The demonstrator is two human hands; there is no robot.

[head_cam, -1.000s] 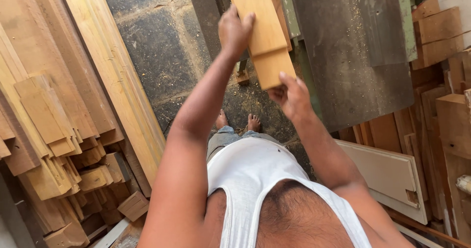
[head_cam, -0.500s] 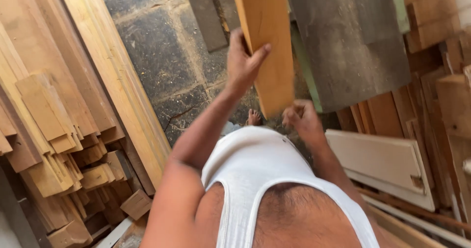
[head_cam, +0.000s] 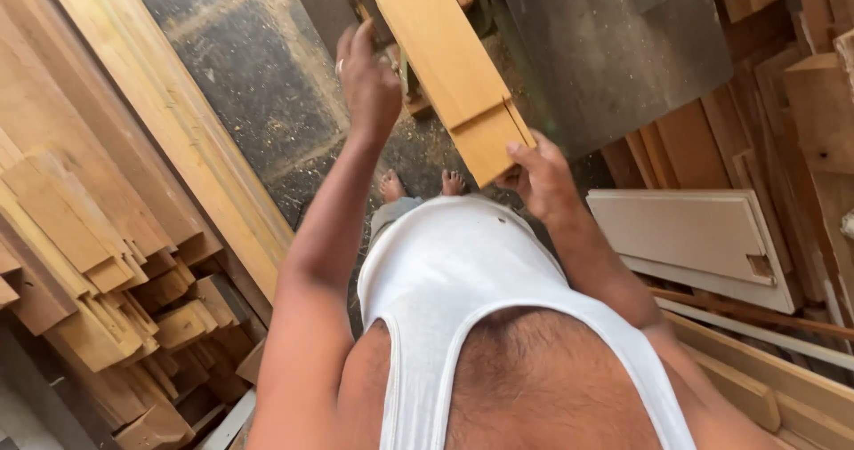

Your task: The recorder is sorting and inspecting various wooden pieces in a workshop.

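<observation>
Slanting up from waist height between stacked timber [head_cam: 98, 263] on the left and a white panel [head_cam: 703, 237] on the right, the long wooden plank [head_cam: 445, 68] could slip onto the bare feet [head_cam: 418, 183], I judge. Only the right hand [head_cam: 543, 179] curls round its lower end, while the left hand [head_cam: 369, 81], fingers loosely spread, hovers beside its edge. No packages, labels or signs show.

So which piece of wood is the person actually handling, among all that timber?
Start from the dark stone floor between the leaning stacks of planks. Above the bare feet, a light wooden board slants down from the top of the view. The right hand grips its lower end and the left hand is beside its edge; unlike the stacked timber, it is raised, with a seam across near its lower end.
</observation>
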